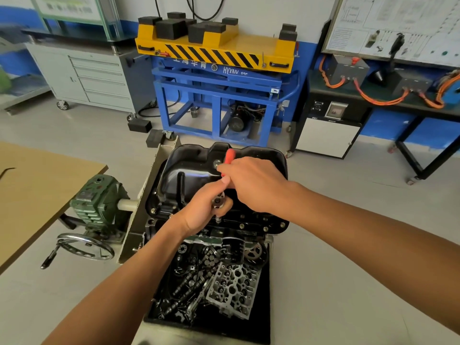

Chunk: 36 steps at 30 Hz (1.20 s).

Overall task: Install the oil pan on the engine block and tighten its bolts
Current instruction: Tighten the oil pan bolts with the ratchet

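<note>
The black oil pan (191, 170) sits on top of the engine block (159, 225), which is mounted on a stand. Bolts (265, 229) show along the pan's near flange. A ratchet wrench with a red handle (229, 155) stands over the near edge of the pan, its socket (218, 218) on a flange bolt. My left hand (204, 210) grips the ratchet head from below. Curled round the red handle, my right hand (251, 183) hides most of it.
A black tray (263, 307) of engine parts, with a cylinder head (234, 290) and an oil filter (232, 250), lies just in front of the block. The stand's green gearbox (99, 202) and handwheel (86, 246) are at the left beside a wooden table (32, 192). A blue-yellow lift (219, 78) stands behind.
</note>
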Each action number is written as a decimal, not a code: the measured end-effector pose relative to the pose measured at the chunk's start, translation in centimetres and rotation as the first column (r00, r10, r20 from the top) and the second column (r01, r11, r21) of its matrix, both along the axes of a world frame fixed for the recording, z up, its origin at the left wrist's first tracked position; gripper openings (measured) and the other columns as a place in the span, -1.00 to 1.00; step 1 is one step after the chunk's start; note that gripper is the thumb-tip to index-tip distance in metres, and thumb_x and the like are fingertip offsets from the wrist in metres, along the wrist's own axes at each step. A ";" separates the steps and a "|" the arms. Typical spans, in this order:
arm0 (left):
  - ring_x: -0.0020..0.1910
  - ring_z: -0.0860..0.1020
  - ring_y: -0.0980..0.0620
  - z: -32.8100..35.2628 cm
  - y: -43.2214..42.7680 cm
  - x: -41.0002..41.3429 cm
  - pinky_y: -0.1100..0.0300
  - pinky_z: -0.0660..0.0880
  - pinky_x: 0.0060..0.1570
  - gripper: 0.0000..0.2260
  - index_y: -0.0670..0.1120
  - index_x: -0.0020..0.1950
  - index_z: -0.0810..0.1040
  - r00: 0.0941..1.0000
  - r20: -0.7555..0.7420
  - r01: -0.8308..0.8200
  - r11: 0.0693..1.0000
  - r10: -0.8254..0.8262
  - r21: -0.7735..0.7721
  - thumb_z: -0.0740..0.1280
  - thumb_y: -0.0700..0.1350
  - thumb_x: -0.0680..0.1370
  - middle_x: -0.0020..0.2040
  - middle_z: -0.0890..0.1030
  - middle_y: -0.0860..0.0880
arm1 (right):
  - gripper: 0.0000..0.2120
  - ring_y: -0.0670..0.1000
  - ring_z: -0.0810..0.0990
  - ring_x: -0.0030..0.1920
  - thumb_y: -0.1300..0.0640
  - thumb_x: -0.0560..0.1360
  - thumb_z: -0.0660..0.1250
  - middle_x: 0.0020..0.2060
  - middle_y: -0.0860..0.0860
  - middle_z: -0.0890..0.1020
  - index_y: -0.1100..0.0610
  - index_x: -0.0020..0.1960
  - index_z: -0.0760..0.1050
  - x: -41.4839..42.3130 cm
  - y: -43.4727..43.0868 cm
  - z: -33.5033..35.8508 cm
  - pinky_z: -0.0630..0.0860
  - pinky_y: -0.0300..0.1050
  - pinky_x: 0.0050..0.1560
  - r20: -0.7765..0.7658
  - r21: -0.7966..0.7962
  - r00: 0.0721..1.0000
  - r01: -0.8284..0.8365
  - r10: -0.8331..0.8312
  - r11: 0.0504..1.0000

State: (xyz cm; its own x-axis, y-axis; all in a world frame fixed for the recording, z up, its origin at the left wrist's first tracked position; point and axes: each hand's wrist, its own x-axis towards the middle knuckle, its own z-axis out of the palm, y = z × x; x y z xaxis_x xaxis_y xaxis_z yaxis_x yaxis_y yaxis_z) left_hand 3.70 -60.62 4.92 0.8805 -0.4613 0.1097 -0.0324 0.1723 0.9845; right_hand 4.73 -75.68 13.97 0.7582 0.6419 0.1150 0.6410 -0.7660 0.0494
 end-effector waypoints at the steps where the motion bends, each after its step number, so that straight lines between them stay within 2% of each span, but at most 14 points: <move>1: -0.51 0.07 -0.01 0.0 0.0 -0.1 0.20 0.15 -0.39 -0.66 0.12 -0.06 0.64 1.000 -0.004 0.000 1.000 0.000 -0.005 0.10 0.18 0.63 -0.54 0.18 0.02 | -0.66 0.09 0.48 -0.20 0.35 0.45 0.23 -0.17 -0.02 0.50 0.06 0.16 0.45 0.2 0.2 -0.1 0.15 -0.11 -0.45 -0.009 0.009 1.000 -0.024 0.024 1.000; 4: -0.48 0.06 -0.03 0.3 0.4 -0.2 0.01 0.04 -0.34 -0.77 0.13 -0.19 0.59 1.000 -0.005 0.023 1.000 -0.023 -0.012 0.18 0.08 0.56 -0.53 0.17 0.03 | -0.62 0.08 0.51 -0.09 0.35 0.46 0.25 -0.11 -0.03 0.53 0.05 0.22 0.45 1.0 0.5 -0.3 0.28 -0.08 -0.38 -0.010 0.002 0.997 -0.080 0.080 0.997; 7: -0.46 0.06 -0.06 0.5 0.8 -0.2 -0.06 0.05 -0.29 -0.80 0.09 -0.12 0.66 0.999 0.004 0.043 0.999 -0.043 -0.012 0.23 0.01 0.53 -0.53 0.19 0.00 | -0.55 0.04 0.47 0.04 0.28 0.52 0.26 0.03 -0.05 0.52 0.02 0.38 0.39 1.5 0.3 -0.4 0.38 -0.04 -0.28 -0.048 -0.008 0.992 -0.117 0.117 0.993; 10: -0.45 0.14 -0.08 0.2 0.8 -0.3 -0.02 0.13 -0.28 -0.79 0.11 -0.21 0.67 0.997 0.078 0.012 0.999 -0.016 0.049 0.27 -0.01 0.54 -0.52 0.28 0.06 | -0.59 0.03 0.44 0.13 0.09 0.61 0.23 0.13 -0.04 0.49 -0.01 0.45 0.34 1.5 -0.2 -0.5 0.44 -0.03 -0.18 -0.044 -0.016 0.992 -0.118 0.118 0.993; 12: -0.46 0.23 0.01 -0.2 0.6 -0.5 0.13 0.21 -0.32 -0.87 0.05 -0.11 0.68 0.993 0.067 -0.103 0.993 0.100 0.048 0.35 0.01 0.50 -0.49 0.33 0.06 | -0.64 0.04 0.44 0.16 0.01 0.62 0.20 0.14 -0.01 0.49 0.00 0.40 0.40 1.2 -0.8 -0.2 0.49 0.01 -0.08 -0.040 0.010 0.996 -0.082 0.083 0.997; 14: -0.46 0.29 0.06 -0.9 0.7 -0.3 0.19 0.26 -0.34 -0.77 -0.08 -0.03 0.67 0.968 0.036 -0.250 0.968 0.249 0.033 0.39 0.06 0.47 -0.47 0.36 0.03 | -0.73 0.04 0.45 0.10 -0.01 0.60 0.20 0.03 -0.02 0.48 0.01 0.25 0.49 0.7 -1.4 0.2 0.51 0.04 -0.07 -0.013 0.011 0.999 -0.051 0.051 0.999; 17: -0.45 0.28 0.02 -1.4 0.7 -0.1 0.15 0.26 -0.34 -0.61 -0.13 -0.13 0.63 0.929 0.014 -0.370 0.929 0.370 -0.002 0.38 0.21 0.50 -0.47 0.35 -0.05 | -0.83 0.02 0.42 -0.07 -0.03 0.59 0.20 -0.16 -0.07 0.39 0.03 0.00 0.52 -0.3 -2.1 0.5 0.42 -0.04 -0.22 0.006 -0.002 0.999 -0.036 0.036 0.999; 20: -0.43 0.34 0.00 -0.8 0.3 0.2 0.13 0.32 -0.34 -0.56 -0.15 -0.14 0.66 0.918 -0.037 -0.394 0.919 0.395 0.018 0.28 0.22 0.57 -0.43 0.40 -0.10 | -0.71 0.04 0.49 -0.23 -0.04 0.58 0.21 -0.31 -0.06 0.45 0.07 -0.26 0.44 -1.6 -2.2 1.0 0.44 -0.03 -0.28 -0.062 -0.008 0.998 -0.021 0.021 1.000; 23: -0.27 0.41 -0.18 0.2 -0.2 0.4 -0.04 0.39 -0.20 -0.56 -0.25 -0.08 0.64 0.912 -0.076 -0.403 0.915 0.403 0.023 0.27 0.14 0.61 -0.27 0.42 -0.37 | -0.58 -0.01 0.52 -0.42 -0.12 0.55 0.27 -0.50 -0.04 0.52 0.07 -0.41 0.48 -2.9 -1.6 1.0 0.51 -0.06 -0.34 -0.206 0.023 0.978 -0.027 0.031 0.999; 25: -0.23 0.46 -0.14 0.5 -0.7 0.4 -0.02 0.40 -0.11 -0.64 -0.24 -0.11 0.63 0.917 -0.038 -0.395 0.917 0.397 0.048 0.26 0.01 0.67 -0.27 0.49 -0.31 | -0.50 -0.07 0.43 -0.51 -0.16 0.55 0.29 -0.59 -0.05 0.43 0.07 -0.49 0.43 -3.8 -0.8 0.6 0.37 -0.14 -0.42 -0.276 0.050 0.960 -0.043 0.056 0.998; 27: -0.29 0.50 0.02 0.7 -1.2 0.2 0.14 0.45 -0.17 -0.69 -0.09 -0.21 0.65 0.932 -0.004 -0.360 0.930 0.362 0.068 0.25 -0.11 0.68 -0.33 0.56 -0.06 | -0.46 -0.11 0.34 -0.51 -0.16 0.55 0.31 -0.60 -0.09 0.36 0.04 -0.53 0.34 -4.3 0.0 0.3 0.26 -0.16 -0.42 -0.298 0.074 0.952 -0.053 0.073 0.996; 30: -0.37 0.51 0.09 1.0 -1.3 0.2 0.22 0.47 -0.28 -0.67 -0.04 -0.24 0.66 0.946 -0.071 -0.317 0.948 0.317 0.021 0.24 -0.16 0.67 -0.36 0.57 -0.01 | -0.49 -0.13 0.34 -0.49 -0.18 0.53 0.34 -0.59 -0.13 0.37 -0.01 -0.52 0.36 -4.3 0.9 0.2 0.26 -0.17 -0.40 -0.323 0.111 0.945 -0.025 0.060 0.993; 33: -0.33 0.55 0.10 1.0 -0.8 0.3 0.22 0.49 -0.23 -0.63 0.01 -0.25 0.67 0.951 -0.085 -0.296 0.955 0.297 0.020 0.22 -0.08 0.68 -0.33 0.60 0.01 | -0.55 -0.12 0.39 -0.44 -0.21 0.53 0.34 -0.54 -0.11 0.45 0.01 -0.45 0.50 -4.0 1.2 0.3 0.33 -0.16 -0.34 -0.385 0.120 0.923 0.015 0.033 0.993; 36: -0.27 0.49 0.02 1.1 -0.5 0.0 0.07 0.41 -0.12 -0.62 0.02 -0.32 0.63 0.962 -0.105 -0.251 0.968 0.252 0.027 0.24 0.13 0.62 -0.33 0.55 -0.02 | -0.55 -0.10 0.40 -0.48 -0.23 0.48 0.39 -0.54 -0.08 0.47 0.08 -0.42 0.58 -3.7 1.1 0.6 0.37 -0.14 -0.38 -0.427 0.089 0.904 0.023 0.017 0.996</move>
State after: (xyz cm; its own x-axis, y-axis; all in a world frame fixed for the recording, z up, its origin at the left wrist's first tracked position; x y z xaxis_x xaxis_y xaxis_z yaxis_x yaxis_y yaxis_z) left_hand 3.67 -61.09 6.04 0.9745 -0.2245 0.0041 0.0324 0.1587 0.9868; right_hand 1.01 -74.60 14.60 0.7490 0.6420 -0.1636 0.5830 -0.7560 -0.2976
